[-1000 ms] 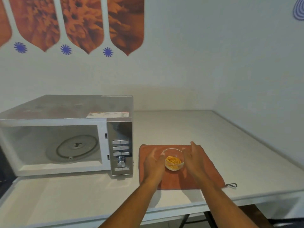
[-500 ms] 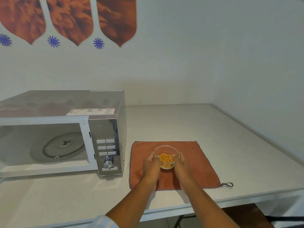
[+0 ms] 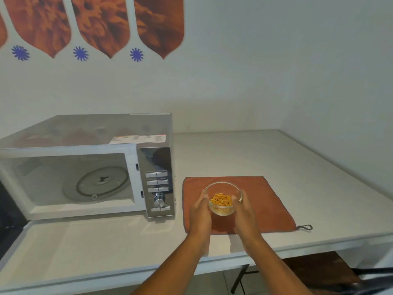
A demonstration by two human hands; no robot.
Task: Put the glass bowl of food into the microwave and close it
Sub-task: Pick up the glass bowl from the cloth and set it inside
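Both hands (image 3: 222,211) cup glass bowl (image 3: 223,198) on orange cloth (image 3: 270,201), microwave (image 3: 89,167) open.

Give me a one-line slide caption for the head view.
Both hands, left hand and right hand, cup the glass bowl of food on the orange cloth beside the open microwave.

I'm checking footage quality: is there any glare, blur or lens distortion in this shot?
Head view: soft overall, wall art slightly blurred; reflections on the microwave top and chrome control panel; table edges splay from the wide angle; glass bowl and both hands read clearly.
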